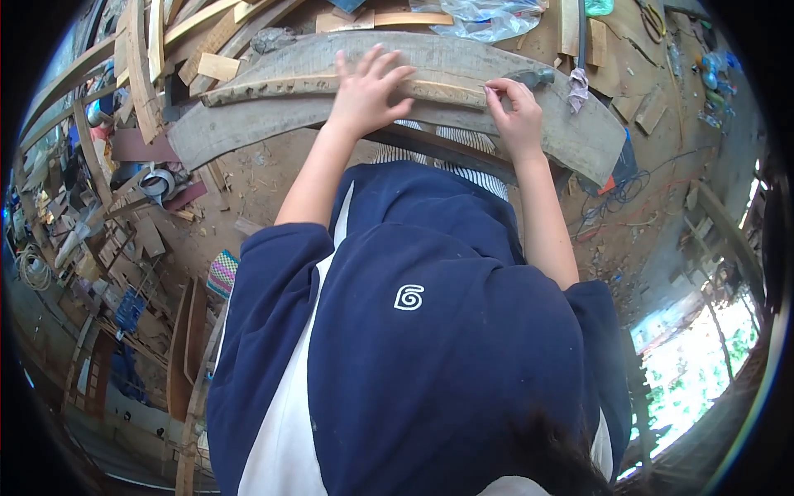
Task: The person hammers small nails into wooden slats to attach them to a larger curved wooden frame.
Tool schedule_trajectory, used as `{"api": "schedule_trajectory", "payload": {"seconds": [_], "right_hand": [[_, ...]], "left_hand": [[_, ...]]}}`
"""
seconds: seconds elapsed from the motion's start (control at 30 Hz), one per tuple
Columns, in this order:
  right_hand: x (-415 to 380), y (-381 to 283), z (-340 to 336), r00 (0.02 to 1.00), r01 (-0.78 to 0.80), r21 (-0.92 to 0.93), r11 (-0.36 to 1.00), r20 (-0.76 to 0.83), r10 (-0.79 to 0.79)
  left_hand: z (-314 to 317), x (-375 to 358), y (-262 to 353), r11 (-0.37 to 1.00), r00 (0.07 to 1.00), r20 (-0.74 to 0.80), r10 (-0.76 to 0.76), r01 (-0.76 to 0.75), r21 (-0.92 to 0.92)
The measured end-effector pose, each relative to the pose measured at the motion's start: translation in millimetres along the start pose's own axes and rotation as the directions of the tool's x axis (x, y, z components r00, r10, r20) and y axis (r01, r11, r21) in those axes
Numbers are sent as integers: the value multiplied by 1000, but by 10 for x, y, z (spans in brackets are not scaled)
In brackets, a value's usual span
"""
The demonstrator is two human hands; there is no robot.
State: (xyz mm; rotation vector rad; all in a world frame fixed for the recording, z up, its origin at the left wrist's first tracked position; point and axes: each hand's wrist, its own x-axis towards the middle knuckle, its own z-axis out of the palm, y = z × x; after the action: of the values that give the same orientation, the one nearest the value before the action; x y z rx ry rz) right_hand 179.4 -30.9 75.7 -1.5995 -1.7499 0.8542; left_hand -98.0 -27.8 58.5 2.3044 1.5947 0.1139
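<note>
A long, narrow wooden strip (285,86) with a rough edge lies across a wide grey board (248,124). My left hand (368,93) is spread over the strip left of its middle, fingers apart and holding nothing. Near the strip's right end is my right hand (517,112), its thumb and index finger brought together; whatever may be between them is too small to make out. Just beyond my right hand, a hammer head (538,76) rests on the board. A crumpled pinkish cloth (578,89) lies farther right on the board.
Wooden offcuts (219,66) are piled at the upper left. A clear plastic bag (488,21) lies beyond the board, with pliers (653,21) at the upper right. Cables (620,194) run over the ground at right. A woven item (222,274) is at my left side.
</note>
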Motion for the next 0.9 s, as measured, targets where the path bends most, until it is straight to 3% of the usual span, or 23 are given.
{"api": "schedule_trajectory", "payload": {"seconds": [0.07, 0.27, 0.53, 0.9], "right_hand": [[-41, -16, -1, 999, -6, -12, 1000, 33, 7], [-155, 63, 26, 998, 40, -72, 997, 53, -36], [-216, 127, 77, 998, 59, -95, 994, 20, -58], [-198, 148, 166, 1000, 21, -80, 997, -21, -23]], "left_hand": [[135, 116, 150, 987, 984, -97, 152, -157, -44], [399, 176, 214, 992, 952, -289, 104, -120, -36], [357, 175, 322, 992, 958, -267, 107, -119, -32], [624, 435, 686, 953, 915, -318, 249, -290, -88]]}}
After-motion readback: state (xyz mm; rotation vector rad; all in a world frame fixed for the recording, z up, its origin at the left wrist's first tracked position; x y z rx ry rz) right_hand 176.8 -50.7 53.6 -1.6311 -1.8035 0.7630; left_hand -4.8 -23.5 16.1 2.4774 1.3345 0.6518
